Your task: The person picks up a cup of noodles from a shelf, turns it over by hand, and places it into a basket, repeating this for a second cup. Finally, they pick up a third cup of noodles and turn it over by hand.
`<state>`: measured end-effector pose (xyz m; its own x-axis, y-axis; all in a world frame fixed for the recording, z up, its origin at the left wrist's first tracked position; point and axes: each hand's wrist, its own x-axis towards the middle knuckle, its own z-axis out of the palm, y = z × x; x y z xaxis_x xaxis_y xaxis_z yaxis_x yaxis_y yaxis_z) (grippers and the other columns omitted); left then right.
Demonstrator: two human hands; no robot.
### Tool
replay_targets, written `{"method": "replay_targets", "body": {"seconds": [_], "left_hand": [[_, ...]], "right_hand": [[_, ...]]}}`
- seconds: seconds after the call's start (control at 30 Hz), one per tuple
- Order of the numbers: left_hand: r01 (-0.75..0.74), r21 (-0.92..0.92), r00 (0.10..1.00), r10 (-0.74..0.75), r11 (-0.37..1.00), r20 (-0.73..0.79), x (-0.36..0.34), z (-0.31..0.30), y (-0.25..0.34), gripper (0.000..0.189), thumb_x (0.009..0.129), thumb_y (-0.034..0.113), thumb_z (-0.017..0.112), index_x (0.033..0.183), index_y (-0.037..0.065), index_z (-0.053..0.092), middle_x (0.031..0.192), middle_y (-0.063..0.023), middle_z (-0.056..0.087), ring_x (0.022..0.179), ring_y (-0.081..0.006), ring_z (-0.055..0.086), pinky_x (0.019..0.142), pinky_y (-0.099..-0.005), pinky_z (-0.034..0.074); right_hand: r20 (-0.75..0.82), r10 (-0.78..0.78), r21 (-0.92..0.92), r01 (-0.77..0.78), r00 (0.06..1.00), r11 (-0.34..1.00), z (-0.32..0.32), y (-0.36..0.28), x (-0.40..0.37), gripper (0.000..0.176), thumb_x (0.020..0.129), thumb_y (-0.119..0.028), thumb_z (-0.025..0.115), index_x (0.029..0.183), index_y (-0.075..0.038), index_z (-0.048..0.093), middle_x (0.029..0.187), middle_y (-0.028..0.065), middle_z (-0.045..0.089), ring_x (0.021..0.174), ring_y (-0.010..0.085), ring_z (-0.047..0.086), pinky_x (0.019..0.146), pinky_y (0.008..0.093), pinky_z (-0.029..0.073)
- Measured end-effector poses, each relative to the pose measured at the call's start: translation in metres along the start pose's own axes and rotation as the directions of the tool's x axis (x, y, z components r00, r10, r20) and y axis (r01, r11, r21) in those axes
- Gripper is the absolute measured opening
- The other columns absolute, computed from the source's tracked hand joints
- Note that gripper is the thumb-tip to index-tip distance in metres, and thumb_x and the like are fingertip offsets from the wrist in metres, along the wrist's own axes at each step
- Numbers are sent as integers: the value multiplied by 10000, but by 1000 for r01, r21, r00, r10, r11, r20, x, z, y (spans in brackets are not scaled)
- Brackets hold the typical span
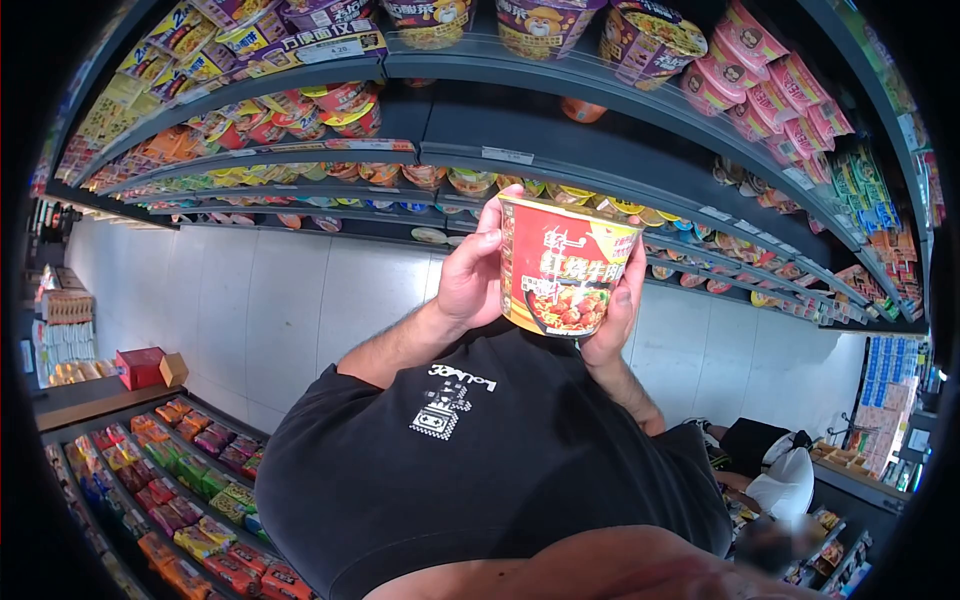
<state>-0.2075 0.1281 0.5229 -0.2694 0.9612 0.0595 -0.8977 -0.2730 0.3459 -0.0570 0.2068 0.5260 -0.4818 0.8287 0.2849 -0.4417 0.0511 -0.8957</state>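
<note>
Noodle cup (pixel 565 265), red with a yellow rim and a printed picture of food, is held up at the centre of the frame, tilted a little, in front of the dark shelves (pixel 560 150). It is gripped from both sides: the left hand (pixel 470 272) is closed around its left wall, thumb raised to the rim, and the right hand (pixel 617 315) is wrapped against its right wall and lower edge. More bowls (pixel 540 25) are seen lined along the top shelf at the upper edge, with pink packets (pixel 760 75) stacked at the upper right. A black T-shirt (pixel 480 470) is seen across the lower middle, and rows of coloured snack packets (pixel 190 480) are laid out at the lower left, a red box (pixel 140 367) just above them.
</note>
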Motion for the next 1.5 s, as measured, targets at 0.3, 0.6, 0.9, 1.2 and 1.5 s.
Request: {"method": "replay_targets", "body": {"seconds": [0.3,0.6,0.9,1.2,1.5], "left_hand": [[72,-34,988,-67,997,138,-1,-2,-1,793,956,321,571,1566,67,132,1478,-178,418,1381,-273,431,1159,-456,342],[52,-32,986,-46,998,158,-4,-4,-5,806,947,345,601,1566,87,153,1509,-178,369,1379,-276,431,1152,-455,357],[51,-25,985,-47,998,164,-3,-2,-8,752,965,329,558,1562,77,176,1504,-176,388,1377,-284,431,1149,-460,358],[87,-29,992,-84,996,91,1,2,-3,666,988,253,418,1570,39,174,1530,-166,388,1389,-283,429,1164,-454,329],[146,-116,984,-133,982,117,3,-2,-8,638,1003,272,540,1522,18,271,1457,-171,465,1354,-260,473,1146,-450,378]], "right_hand": [[-29,-32,8,32,999,999,6,-1,-1,853,941,-437,456,1550,56,119,1504,220,329,1394,254,355,1165,393,246],[-13,10,92,-8,1000,996,1,9,-7,734,958,-307,384,1557,18,111,1576,187,253,1426,251,343,1169,389,292],[-51,-191,-119,184,980,976,1,1,-1,665,963,-289,370,1532,31,240,1582,169,255,1389,236,368,1150,384,296],[-42,-162,57,164,986,985,-5,5,-2,725,986,-432,396,1522,20,212,1576,189,267,1415,269,345,1176,423,270],[-53,-239,-42,237,970,971,-3,11,-2,823,933,-497,545,1509,-33,183,1558,223,240,1387,283,373,1157,450,327]]}}
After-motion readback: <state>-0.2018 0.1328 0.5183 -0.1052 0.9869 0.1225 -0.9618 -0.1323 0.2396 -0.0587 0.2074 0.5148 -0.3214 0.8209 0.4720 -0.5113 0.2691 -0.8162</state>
